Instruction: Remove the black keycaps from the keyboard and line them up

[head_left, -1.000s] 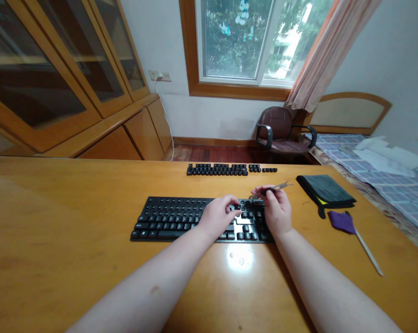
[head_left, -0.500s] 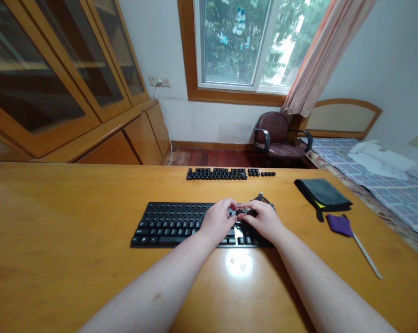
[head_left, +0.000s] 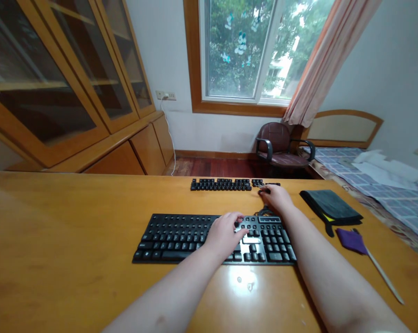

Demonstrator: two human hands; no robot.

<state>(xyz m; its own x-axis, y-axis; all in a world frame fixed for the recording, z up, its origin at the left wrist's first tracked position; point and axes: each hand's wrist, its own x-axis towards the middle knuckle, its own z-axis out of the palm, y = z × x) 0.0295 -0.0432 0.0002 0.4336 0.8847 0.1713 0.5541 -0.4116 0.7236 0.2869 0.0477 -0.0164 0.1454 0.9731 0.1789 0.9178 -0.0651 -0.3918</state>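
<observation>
Left hand [head_left: 224, 236] rests on black keyboard [head_left: 274, 245], which lies on desk [head_left: 73, 231], thumb and fingers parted. Right hand [head_left: 276, 196] pinches small dark item [head_left: 265, 191], too tiny to identify, by loose keycaps [head_left: 221, 186] lined up near far edge.

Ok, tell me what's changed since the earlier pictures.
The right hand has moved forward, from the keyboard to the rows of keycaps beyond it; what it holds is unclear. The left hand stays at the keyboard; the purple item lies as before.
</observation>
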